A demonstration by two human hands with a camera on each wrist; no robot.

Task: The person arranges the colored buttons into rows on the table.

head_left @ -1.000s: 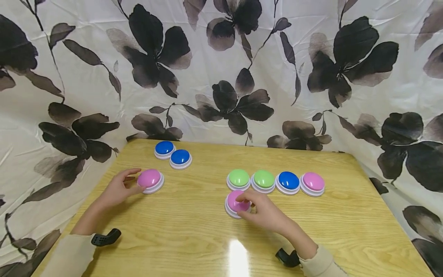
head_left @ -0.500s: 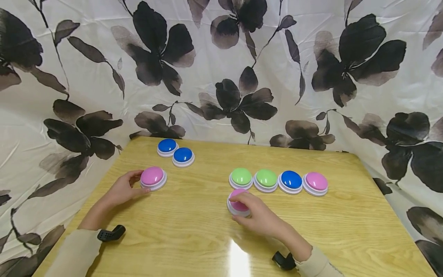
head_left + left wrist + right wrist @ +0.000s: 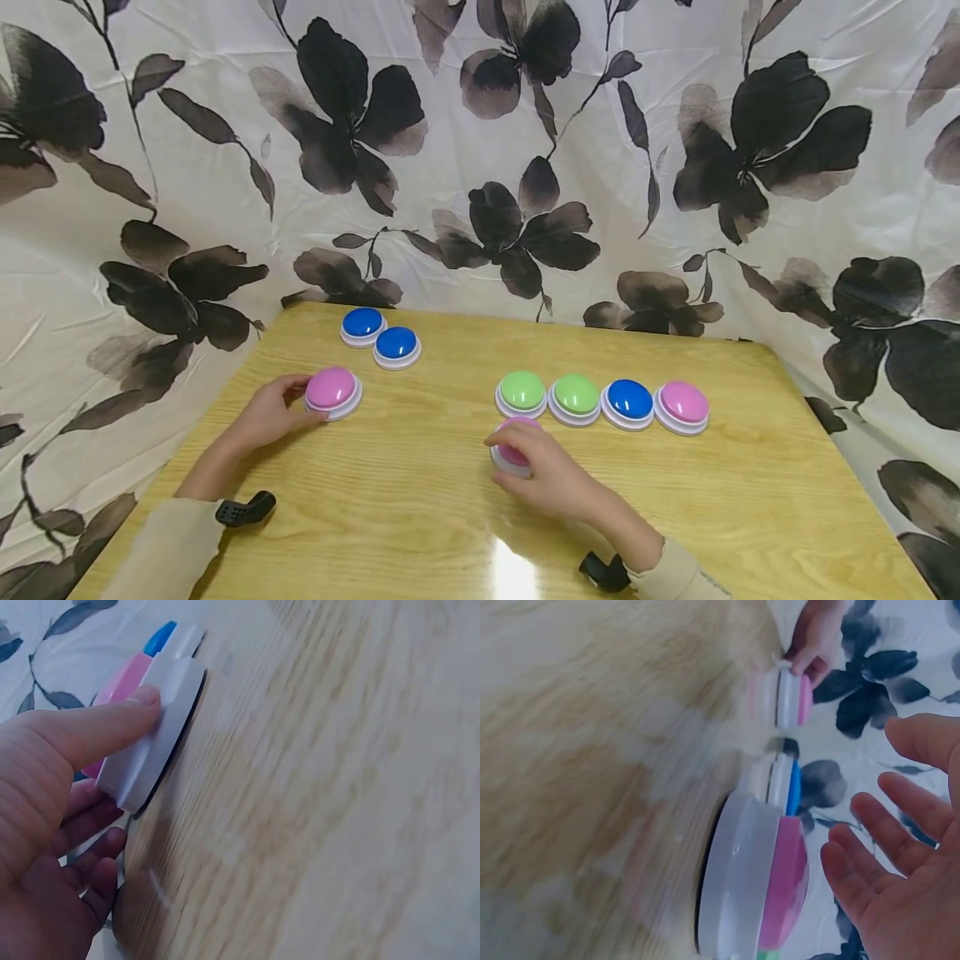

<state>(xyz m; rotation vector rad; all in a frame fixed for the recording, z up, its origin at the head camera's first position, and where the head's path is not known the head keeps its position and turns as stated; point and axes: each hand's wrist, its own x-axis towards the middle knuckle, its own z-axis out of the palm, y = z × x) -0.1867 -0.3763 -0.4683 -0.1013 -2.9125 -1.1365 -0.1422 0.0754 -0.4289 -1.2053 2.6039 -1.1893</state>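
Observation:
At the table's left side, my left hand (image 3: 273, 412) holds a pink push button (image 3: 330, 388) with a white round base. The left wrist view shows its thumb on the base's side and the fingers around the far edge. My right hand (image 3: 551, 471) hovers over another pink push button (image 3: 784, 885) near the middle, covering much of it in the head view. Seen from the right wrist, its fingers (image 3: 889, 832) are spread and loosely bent, apart from the dome. Both buttons sit dome up on the wooden table.
Just behind the right hand runs a row of push buttons: green (image 3: 522, 390), green (image 3: 576, 393), blue (image 3: 630, 400) and pink (image 3: 684, 402). Two blue buttons (image 3: 363, 322) (image 3: 396, 342) stand at the back left. A floral cloth (image 3: 450, 125) hangs behind the wooden table (image 3: 405, 517).
My left hand has closed in on its pink button, its thumb farther along the front of the base. The right hand has shifted slightly left over the other pink button.

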